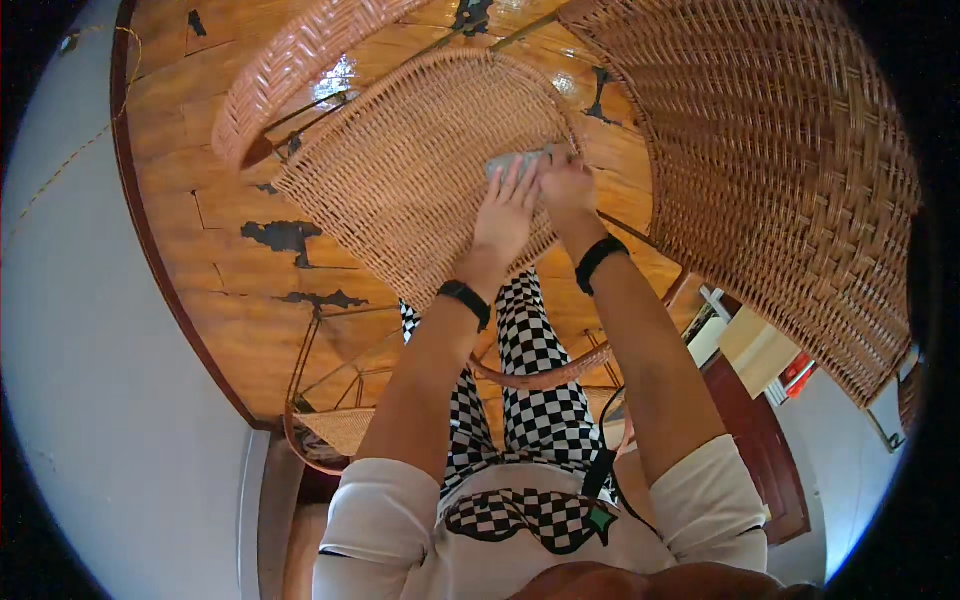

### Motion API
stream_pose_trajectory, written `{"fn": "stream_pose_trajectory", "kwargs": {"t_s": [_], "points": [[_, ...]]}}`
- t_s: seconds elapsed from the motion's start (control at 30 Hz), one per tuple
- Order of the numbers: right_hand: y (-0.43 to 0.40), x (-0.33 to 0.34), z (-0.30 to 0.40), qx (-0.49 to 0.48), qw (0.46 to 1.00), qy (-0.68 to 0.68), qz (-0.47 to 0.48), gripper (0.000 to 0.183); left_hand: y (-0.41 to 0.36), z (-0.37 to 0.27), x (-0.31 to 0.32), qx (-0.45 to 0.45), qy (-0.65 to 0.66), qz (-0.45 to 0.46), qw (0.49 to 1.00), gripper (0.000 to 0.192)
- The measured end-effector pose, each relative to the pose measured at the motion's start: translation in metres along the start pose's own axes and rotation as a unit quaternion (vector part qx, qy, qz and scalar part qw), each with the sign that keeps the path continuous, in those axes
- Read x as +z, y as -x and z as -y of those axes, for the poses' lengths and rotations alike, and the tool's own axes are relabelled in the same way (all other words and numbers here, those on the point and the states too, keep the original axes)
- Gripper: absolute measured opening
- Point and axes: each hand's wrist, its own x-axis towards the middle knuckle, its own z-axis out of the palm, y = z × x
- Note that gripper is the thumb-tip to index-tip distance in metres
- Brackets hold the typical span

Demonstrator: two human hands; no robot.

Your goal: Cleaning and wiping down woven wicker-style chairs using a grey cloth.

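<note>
A wicker chair seat point(405, 165) lies in front of me, with a metal frame showing around it. Near its right edge, a greyish cloth point(517, 161) is bunched on the weave. My left hand point(504, 214) rests its extended fingers on the cloth. Against the cloth's right end, my right hand point(568, 184) is curled and grips it, somewhat blurred. The tall woven backrest point(765, 172) of the chair rises at the right, and a braided wicker armrest point(292, 75) curves at the upper left. Black bands circle both wrists.
Wooden flooring point(202, 277) with dark worn patches surrounds the chair. A pale wall point(75, 337) stands at the left. Below the seat, more wicker furniture point(341, 427) is near my legs. Boards or books point(757, 349) and a dark red panel point(765, 450) are at the lower right.
</note>
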Motion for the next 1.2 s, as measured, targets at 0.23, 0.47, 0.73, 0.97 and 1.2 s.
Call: {"fn": "stream_pose_trajectory", "kwargs": {"t_s": [0.23, 0.47, 0.73, 0.97, 1.2], "points": [[0.04, 0.051, 0.058, -0.007, 0.996, -0.086, 0.011, 0.028, 0.076, 0.024, 0.002, 0.017, -0.011, 0.016, 1.0, 0.045], [0.088, 0.062, 0.122, -0.208, 0.965, -0.059, -0.147, 0.013, 0.177, 0.046, 0.02, -0.03, -0.04, -0.011, 0.999, 0.041], [0.058, 0.038, 0.064, -0.162, 0.986, -0.033, -0.005, 0.019, 0.112, 0.011, 0.018, -0.034, -0.035, 0.017, 0.999, 0.043], [0.017, -0.017, 0.001, -0.043, 0.985, 0.042, 0.161, 0.025, 0.025, -0.026, 0.027, -0.001, -0.018, -0.044, 0.999, 0.038], [0.041, 0.028, 0.011, -0.067, 0.99, -0.003, 0.126, 0.028, 0.056, -0.016, 0.012, 0.025, 0.028, 0.034, 0.999, 0.042]]}}
